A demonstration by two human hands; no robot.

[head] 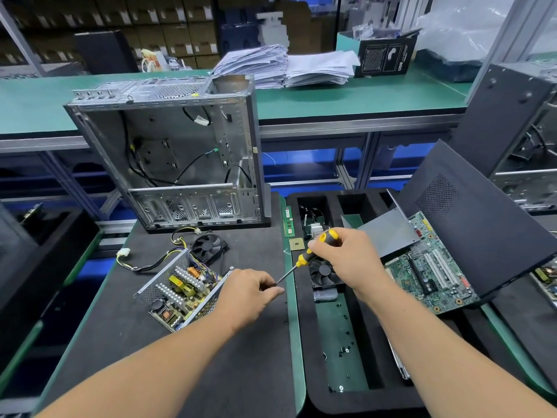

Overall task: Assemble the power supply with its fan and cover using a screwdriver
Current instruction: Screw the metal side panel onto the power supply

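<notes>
The open power supply (pixel 180 292) lies on the black mat, its circuit board and coils exposed, with no cover on it. Its black fan (pixel 209 246) rests just behind it, joined by wires. A grey metal cover (pixel 388 233) leans in the foam tray to the right. My right hand (pixel 349 257) grips the yellow and black handle of a screwdriver (pixel 310 254). My left hand (pixel 250 294) pinches at the tip of the screwdriver's shaft; whether a screw is between the fingers is hidden. Both hands hover to the right of the power supply.
An empty silver computer case (pixel 180 152) stands behind the power supply. The black foam tray (pixel 307 342) holds a second fan (pixel 324 274), several loose screws (pixel 343 351), a memory stick and a CPU chip. A green motherboard (pixel 431 273) and a dark side panel (pixel 479 224) lie at the right.
</notes>
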